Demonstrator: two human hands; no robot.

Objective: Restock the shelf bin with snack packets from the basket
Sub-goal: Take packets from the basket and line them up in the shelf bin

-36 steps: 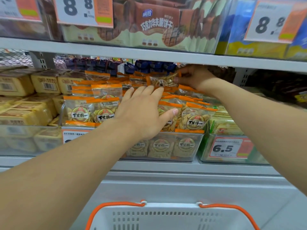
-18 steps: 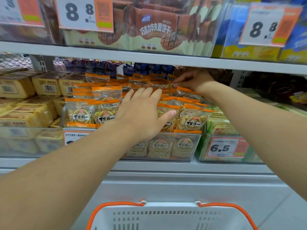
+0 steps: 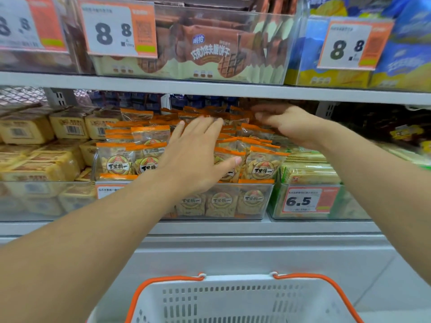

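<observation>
Grey metal shelving [image 3: 210, 89] holds a clear plastic bin [image 3: 254, 201] of orange-topped snack packets [image 3: 263, 164]. Left hand [image 3: 196, 157] lies flat and spread on them; at one o'clock, right hand [image 3: 286, 123] hovers, fingers loosely bent, grip unclear.

The white and orange paper price tag [image 3: 120, 29] on the clear plastic bin of the upper shelf shows "8.8". The brown and cream wafer packet [image 3: 210, 54] behind it carries Chinese characters "巧克力华夫脆饼干" and a small blue logo. A second white and orange tag [image 3: 354, 46], on the bin with blue and yellow packets, shows also "8.8". A third tag [image 3: 25, 24] at the far left edge shows "8.8", cut off. On the lower shelf, the small tag [image 3: 309, 201] on the bin with green packets shows "6.5". The clear orange-topped snack packets [image 3: 117, 162] have a round label with "百里挑一".
</observation>
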